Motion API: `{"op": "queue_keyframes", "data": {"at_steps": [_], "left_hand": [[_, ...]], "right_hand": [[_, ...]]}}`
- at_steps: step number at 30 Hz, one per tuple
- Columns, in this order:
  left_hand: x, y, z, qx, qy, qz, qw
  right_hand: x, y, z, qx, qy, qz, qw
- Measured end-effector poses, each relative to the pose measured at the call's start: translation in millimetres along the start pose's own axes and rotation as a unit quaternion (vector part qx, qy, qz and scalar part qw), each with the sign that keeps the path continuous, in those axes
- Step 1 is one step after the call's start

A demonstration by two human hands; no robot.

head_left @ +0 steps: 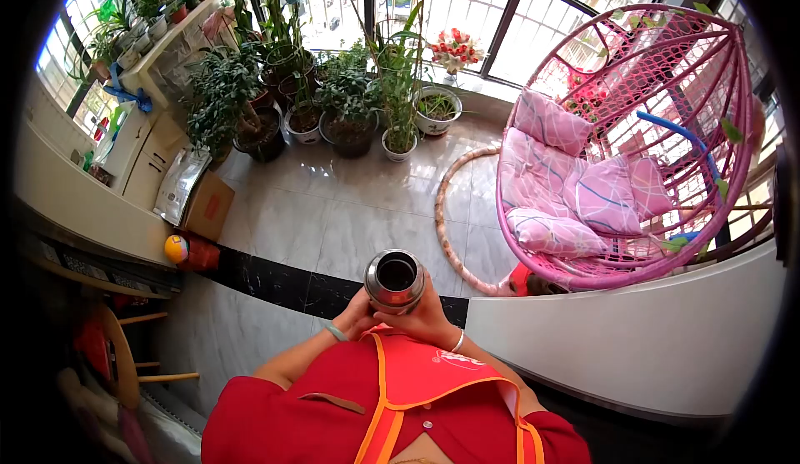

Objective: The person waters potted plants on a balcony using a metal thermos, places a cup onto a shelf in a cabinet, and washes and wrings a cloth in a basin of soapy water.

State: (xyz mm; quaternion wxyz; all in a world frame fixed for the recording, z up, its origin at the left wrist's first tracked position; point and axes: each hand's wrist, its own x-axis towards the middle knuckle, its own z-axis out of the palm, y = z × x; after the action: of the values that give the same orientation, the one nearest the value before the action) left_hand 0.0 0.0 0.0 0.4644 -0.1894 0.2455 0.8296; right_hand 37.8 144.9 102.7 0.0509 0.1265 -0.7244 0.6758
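Observation:
A steel thermos flask point(379, 287) is held upright in front of my chest, its lid off and its mouth facing up. The inside looks dark, so I cannot tell what it holds. My left hand point(356, 317) grips the flask from the left side, a pale green bangle at the wrist. From the right, my right hand point(423, 317) wraps round the body and lower part of the flask, with a silver bangle behind it. Some fingers of both hands are hidden by the flask.
Several potted plants point(348, 122) line the window. A pink hanging chair point(575, 172) with cushions stands at right, its round base point(443, 222) on the floor. A cardboard box point(208, 206) and a low white wall point(608, 347) flank the way; a wooden stool point(121, 356) sits at left.

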Motion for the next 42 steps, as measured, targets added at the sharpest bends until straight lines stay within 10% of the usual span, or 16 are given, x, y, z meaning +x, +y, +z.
{"op": "queue_keyframes", "data": {"at_steps": [7,15,18,23,25,27,42], "left_hand": [[137.7,115.4,4.6,0.011,-0.044,-0.035,0.998],[260.4,139.8,-4.8,0.393,-0.130,0.135,0.900],[311.5,171.2,29.3,0.108,-0.268,0.096,0.953],[414.8,177.7,-32.1,0.042,-0.222,0.063,0.972],[462.2,172.4,-62.5,0.040,0.026,-0.041,0.998],[509.0,172.9,-95.8,0.000,0.052,-0.069,0.996],[778.7,190.5,-279.6,0.138,0.044,-0.098,0.985]], "right_hand": [[135.9,48.5,-40.5,-0.073,0.101,-0.025,0.992],[201.6,153.0,-114.4,-0.139,0.109,0.040,0.983],[232.5,207.5,-151.9,-0.104,0.113,0.050,0.987],[274.2,300.4,-193.0,-0.103,0.119,0.099,0.982],[289.1,334.0,-213.1,-0.108,0.148,0.119,0.976],[302.4,376.8,-220.1,-0.103,0.171,0.126,0.972],[354.7,707.7,-251.7,-0.126,0.196,0.223,0.947]]}}
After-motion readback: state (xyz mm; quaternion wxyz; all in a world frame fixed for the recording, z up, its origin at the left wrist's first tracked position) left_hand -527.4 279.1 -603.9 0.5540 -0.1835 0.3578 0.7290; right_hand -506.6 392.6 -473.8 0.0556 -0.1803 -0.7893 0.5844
